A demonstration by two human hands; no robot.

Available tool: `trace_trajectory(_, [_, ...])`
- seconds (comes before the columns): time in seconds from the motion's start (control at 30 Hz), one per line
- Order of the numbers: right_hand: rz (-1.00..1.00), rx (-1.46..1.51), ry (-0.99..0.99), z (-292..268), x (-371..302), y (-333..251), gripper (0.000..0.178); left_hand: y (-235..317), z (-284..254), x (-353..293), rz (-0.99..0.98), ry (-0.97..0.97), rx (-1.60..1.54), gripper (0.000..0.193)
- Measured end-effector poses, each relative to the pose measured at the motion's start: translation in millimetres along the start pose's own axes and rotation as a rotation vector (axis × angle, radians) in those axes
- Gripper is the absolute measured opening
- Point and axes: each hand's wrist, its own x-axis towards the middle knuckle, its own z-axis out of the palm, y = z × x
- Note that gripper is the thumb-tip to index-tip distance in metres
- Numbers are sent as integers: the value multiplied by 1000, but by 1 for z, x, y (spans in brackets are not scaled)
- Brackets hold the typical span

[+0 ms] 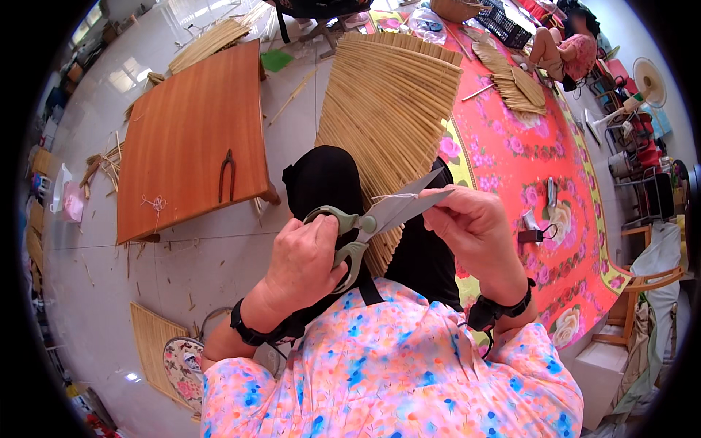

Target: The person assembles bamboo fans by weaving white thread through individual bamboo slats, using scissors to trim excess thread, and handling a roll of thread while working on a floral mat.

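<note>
A fan-shaped piece of tan stalks bound side by side lies over my lap, its narrow end between my knees. My left hand is closed around the green handles of a pair of scissors, whose blades stand apart and point to the right. Close by the blade tips, my right hand pinches a thin white thread, which runs across the blades. Part of the thread is hidden by the blades and my fingers.
On my left stands a low wooden table with pliers and a tangle of white string. A red floral mat covers the floor at right. Another person sits at the far right, near a standing fan.
</note>
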Motion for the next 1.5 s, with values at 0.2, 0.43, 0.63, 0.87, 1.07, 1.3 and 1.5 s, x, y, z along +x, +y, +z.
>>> trace_trajectory(0.2, [-26,-57,-1,1,1,-5,15,-1,0,-1,18,-37,9,42])
trace_trajectory(0.43, [-75,-174,36,-3,3,3,13,-3,6,-5,23,-61,-23,44])
trace_trajectory(0.63, [-18,-63,45,-10,3,8,11,-25,-2,-7,-306,155,-264,39])
trace_trajectory(0.87, [-10,380,-116,-5,24,30,12,-10,-19,4,-47,-322,-1039,34])
trace_trajectory(1.07, [241,1090,-446,17,33,37,19,4,-36,6,-271,-663,-1498,35])
trace_trajectory(1.3, [279,1146,-569,29,30,36,12,-15,-17,-6,-78,-768,-1864,56])
trace_trajectory(1.5, [322,1065,-465,29,32,34,13,-26,-16,-14,-52,-825,-1813,65])
